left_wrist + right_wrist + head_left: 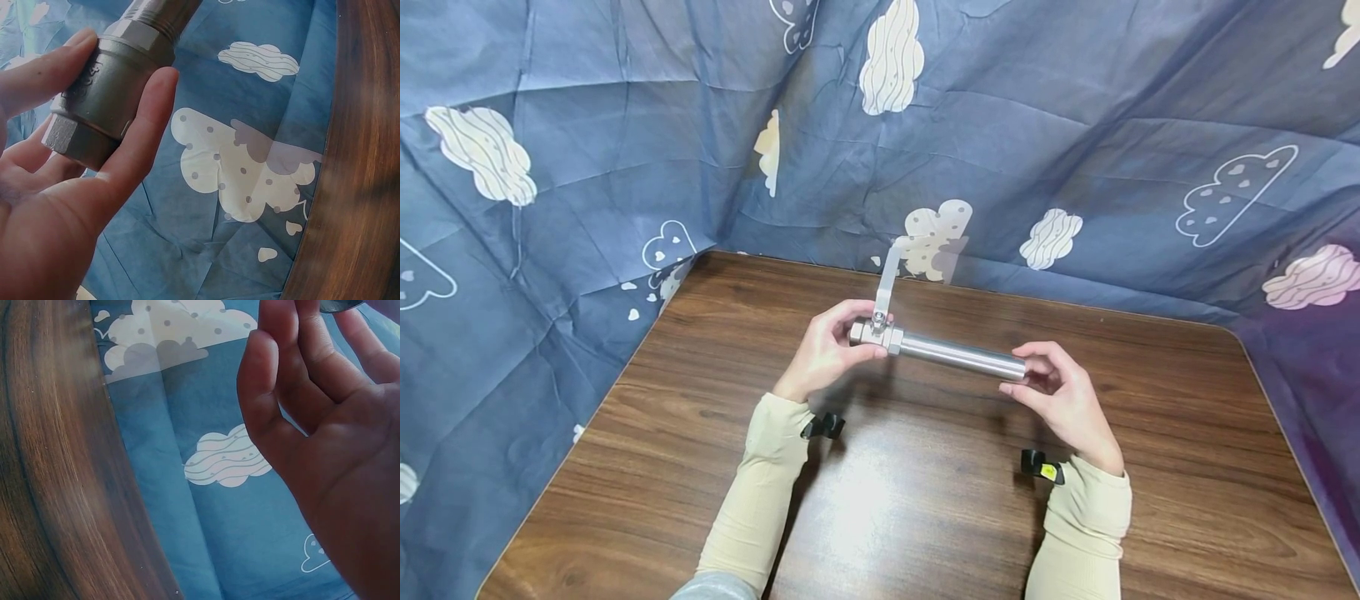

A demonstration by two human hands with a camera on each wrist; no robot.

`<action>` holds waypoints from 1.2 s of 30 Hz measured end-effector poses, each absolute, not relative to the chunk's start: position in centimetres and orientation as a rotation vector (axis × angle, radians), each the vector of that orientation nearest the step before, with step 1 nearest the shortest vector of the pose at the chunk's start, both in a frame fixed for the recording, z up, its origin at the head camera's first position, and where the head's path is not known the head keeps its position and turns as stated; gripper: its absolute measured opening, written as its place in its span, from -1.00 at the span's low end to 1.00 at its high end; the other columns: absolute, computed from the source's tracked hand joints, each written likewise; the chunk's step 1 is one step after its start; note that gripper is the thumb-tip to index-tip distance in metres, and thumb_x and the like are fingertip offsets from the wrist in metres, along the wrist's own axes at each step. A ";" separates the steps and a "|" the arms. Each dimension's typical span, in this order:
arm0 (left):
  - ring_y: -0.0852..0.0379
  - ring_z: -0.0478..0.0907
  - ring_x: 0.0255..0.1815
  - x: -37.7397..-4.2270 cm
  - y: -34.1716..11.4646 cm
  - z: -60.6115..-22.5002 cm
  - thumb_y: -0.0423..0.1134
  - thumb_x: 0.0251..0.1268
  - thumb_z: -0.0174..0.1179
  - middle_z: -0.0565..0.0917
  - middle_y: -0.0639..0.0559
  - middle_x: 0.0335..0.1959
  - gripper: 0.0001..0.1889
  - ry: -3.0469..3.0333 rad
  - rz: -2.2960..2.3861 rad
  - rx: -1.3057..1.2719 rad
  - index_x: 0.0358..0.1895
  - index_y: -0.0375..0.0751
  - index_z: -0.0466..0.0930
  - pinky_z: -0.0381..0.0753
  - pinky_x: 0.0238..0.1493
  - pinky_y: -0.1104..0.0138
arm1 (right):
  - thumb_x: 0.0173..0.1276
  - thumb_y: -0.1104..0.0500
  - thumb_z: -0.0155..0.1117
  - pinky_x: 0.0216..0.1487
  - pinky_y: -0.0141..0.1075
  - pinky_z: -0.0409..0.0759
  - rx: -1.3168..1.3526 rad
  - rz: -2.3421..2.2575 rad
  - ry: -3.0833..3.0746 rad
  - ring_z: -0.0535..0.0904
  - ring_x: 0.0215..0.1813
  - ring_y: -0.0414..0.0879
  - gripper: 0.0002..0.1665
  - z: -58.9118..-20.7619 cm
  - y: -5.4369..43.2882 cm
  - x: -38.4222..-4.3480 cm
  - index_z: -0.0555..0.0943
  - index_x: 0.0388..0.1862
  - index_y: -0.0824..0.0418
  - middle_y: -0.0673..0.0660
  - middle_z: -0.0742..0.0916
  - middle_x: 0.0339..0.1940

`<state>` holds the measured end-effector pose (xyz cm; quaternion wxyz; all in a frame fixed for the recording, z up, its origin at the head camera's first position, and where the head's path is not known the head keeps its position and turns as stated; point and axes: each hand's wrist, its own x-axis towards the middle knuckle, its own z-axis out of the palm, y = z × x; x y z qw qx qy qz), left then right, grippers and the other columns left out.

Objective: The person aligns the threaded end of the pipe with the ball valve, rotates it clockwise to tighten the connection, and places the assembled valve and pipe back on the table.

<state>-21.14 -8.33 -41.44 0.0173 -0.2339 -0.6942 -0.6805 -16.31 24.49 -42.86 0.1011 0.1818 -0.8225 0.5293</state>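
In the head view a silver ball valve (876, 333) is joined to one end of a straight metal pipe (961, 354), both held up over the table. The valve's flat lever (887, 282) points away from me, toward the cloth. My left hand (822, 354) grips the valve body between thumb and fingers; its hexagonal end and raised lettering show on the valve body (100, 94) in the left wrist view. At the pipe's far right end, my right hand (1067, 398) holds it with thumb and curled fingers. Only a sliver of the pipe end (339, 305) appears in the right wrist view.
A brown wood-grain table (925, 467) lies beneath the hands. Behind it and at the sides hangs a blue cloth (1000, 150) printed with clouds. Black mounts, such as the right one (1033, 463), are worn at both wrists.
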 end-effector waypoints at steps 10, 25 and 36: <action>0.24 0.63 -0.15 -21.3 -8.3 -41.5 -0.59 -0.11 0.40 0.66 -0.36 0.00 -0.47 -2.163 -2.106 -0.725 0.04 -0.41 0.50 0.61 -0.09 0.46 | 0.03 0.49 0.45 -0.40 -0.53 0.52 0.500 1.554 -2.453 0.56 -0.37 -0.32 -0.43 -42.9 24.5 -16.3 0.51 0.05 0.32 0.00 0.75 -0.39; 0.23 0.63 -0.13 -21.3 -8.4 -41.4 -0.60 -0.10 0.40 0.66 -0.37 0.00 -0.47 -2.142 -2.123 -0.740 0.05 -0.42 0.50 0.61 -0.07 0.46 | 0.05 0.45 0.46 -0.41 -0.52 0.50 0.465 1.528 -2.464 0.55 -0.38 -0.33 -0.44 -43.0 24.6 -16.4 0.53 0.06 0.28 -0.25 0.70 -0.41; 0.23 0.63 -0.13 -21.2 -8.4 -41.4 -0.60 -0.11 0.40 0.66 -0.37 0.00 -0.46 -2.145 -2.118 -0.745 0.05 -0.41 0.50 0.61 -0.08 0.45 | 0.07 0.42 0.45 -0.43 -0.50 0.49 0.487 1.539 -2.462 0.55 -0.40 -0.33 -0.45 -42.8 24.5 -16.2 0.53 0.07 0.24 -0.25 0.71 -0.40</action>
